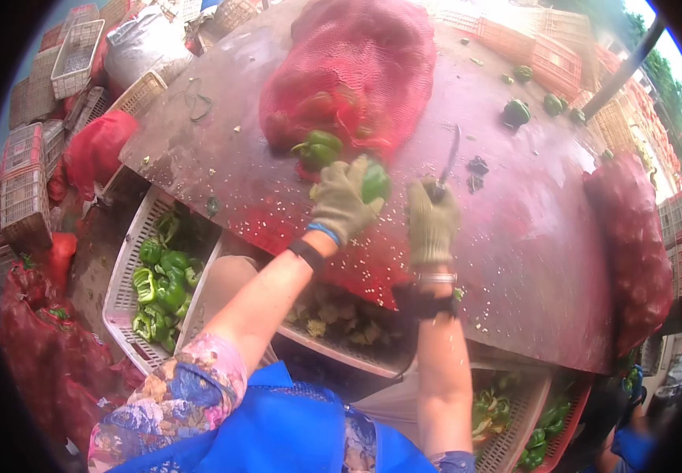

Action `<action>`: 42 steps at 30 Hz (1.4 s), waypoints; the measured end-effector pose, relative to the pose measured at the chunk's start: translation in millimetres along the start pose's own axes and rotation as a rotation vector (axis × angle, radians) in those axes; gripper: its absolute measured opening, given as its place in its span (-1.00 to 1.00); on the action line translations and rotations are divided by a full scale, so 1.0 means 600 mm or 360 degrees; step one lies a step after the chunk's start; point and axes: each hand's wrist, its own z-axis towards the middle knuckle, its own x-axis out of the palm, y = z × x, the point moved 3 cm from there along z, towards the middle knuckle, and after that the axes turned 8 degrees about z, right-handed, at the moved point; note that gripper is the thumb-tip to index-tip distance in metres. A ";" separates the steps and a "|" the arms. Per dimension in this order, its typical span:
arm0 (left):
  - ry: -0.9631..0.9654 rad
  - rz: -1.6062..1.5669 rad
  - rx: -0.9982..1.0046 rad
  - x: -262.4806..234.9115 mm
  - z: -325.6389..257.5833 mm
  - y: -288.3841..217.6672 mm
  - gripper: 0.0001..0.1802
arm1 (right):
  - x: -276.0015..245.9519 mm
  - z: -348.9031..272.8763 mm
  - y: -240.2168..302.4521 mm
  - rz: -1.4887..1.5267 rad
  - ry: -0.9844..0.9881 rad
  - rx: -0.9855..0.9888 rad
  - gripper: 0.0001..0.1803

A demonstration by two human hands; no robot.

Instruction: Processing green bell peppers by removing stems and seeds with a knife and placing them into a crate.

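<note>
My left hand (342,203), in an olive knit glove, is closed around a green bell pepper (375,183) over the table. A second bell pepper (319,147) lies just beyond it, at the mouth of a red mesh sack (357,59). My right hand (433,221), gloved the same way, grips a knife (453,154) whose thin blade points away from me. Its handle is mostly hidden in the fist. Beyond the knife, a dark scrap (477,169) rests on the tabletop (530,236), which is strewn with pale seeds.
A white crate (124,303) of cut green peppers stands at my left. Below the table edge, a bin (349,347) holds pepper cores. Another crate (524,418) sits at lower right. A full red mesh sack (633,252) leans at the table's right edge. Loose peppers (516,113) lie far right.
</note>
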 end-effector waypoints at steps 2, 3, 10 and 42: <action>-0.0014 -0.0006 0.0065 -0.003 -0.006 -0.015 -0.22 | 0.045 0.051 0.005 -0.0667 0.0064 -0.0042 -0.81; -0.0001 -0.0018 0.0047 0.004 -0.006 -0.015 -0.22 | 0.063 0.074 -0.007 -0.0689 0.0069 -0.0031 -0.81; -0.0140 -0.0296 0.0020 0.026 0.010 0.011 -0.23 | 0.080 0.157 -0.061 -0.0633 0.0245 0.0296 -0.85; 0.0456 -0.1443 -0.0346 0.018 0.040 0.087 -0.33 | -0.019 0.110 -0.031 -0.0250 0.0181 -0.0753 -0.69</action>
